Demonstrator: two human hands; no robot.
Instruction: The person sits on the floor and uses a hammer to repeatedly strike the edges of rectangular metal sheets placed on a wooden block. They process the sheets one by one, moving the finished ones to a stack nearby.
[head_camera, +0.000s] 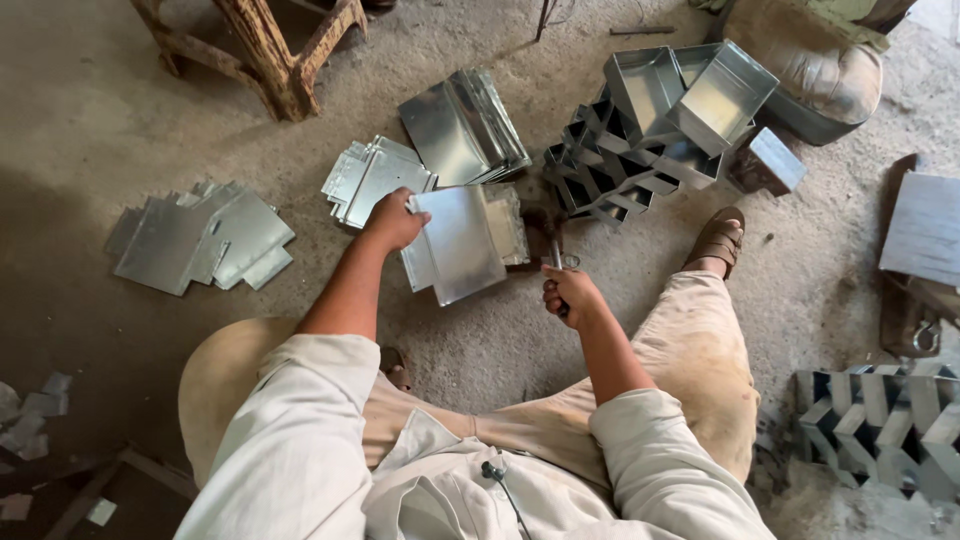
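I sit on the concrete floor. My left hand (392, 221) grips the left edge of a folded sheet-metal piece (458, 243) that lies on the floor in front of me. My right hand (570, 293) is closed around the handle of a hammer (556, 252), whose head points up towards the metal piece's right side. The hammer's head is partly hidden in shadow.
Flat cut metal blanks lie at left (200, 238) and in a stack (372, 178) above my left hand. Folded sheets (465, 125) and finished metal trays (660, 120) are piled ahead. A wooden stool (265, 50) stands top left, more metal pieces (880, 425) at right.
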